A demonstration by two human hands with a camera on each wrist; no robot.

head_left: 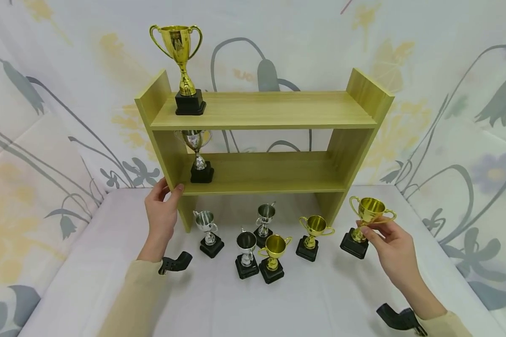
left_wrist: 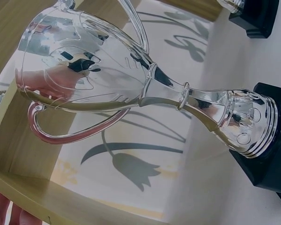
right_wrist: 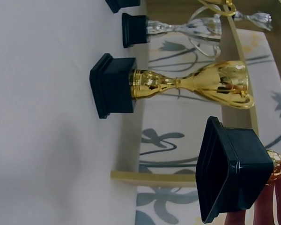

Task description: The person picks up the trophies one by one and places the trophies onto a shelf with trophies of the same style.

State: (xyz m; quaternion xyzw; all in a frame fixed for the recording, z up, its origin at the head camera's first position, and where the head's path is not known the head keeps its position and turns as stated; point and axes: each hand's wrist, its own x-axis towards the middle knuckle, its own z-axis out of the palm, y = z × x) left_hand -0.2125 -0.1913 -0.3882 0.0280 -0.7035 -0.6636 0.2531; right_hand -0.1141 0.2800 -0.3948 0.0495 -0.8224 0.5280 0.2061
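Observation:
At the right, my right hand (head_left: pixel 393 250) pinches a small gold trophy cup (head_left: pixel 370 209) by its stem. The right wrist view shows the hollow underside of its black base (right_wrist: pixel 246 171), lifted off the table. My left hand (head_left: pixel 159 217) grips the left side panel of a wooden shelf (head_left: pixel 270 173), thumb at the front edge by the lower board. Just beside that thumb, a silver trophy (head_left: pixel 200 161) stands on the lower board's left end. Above it, a larger gold trophy (head_left: pixel 180 51) stands on the top board.
On the white-covered table (head_left: pixel 236 309), in front of the shelf, stand silver trophies (head_left: pixel 246 248) and two gold ones, the nearer gold trophy (head_left: pixel 274 252) at the middle and another gold trophy (head_left: pixel 314 231) by the right panel. A patterned cloth (head_left: pixel 447 154) hangs behind.

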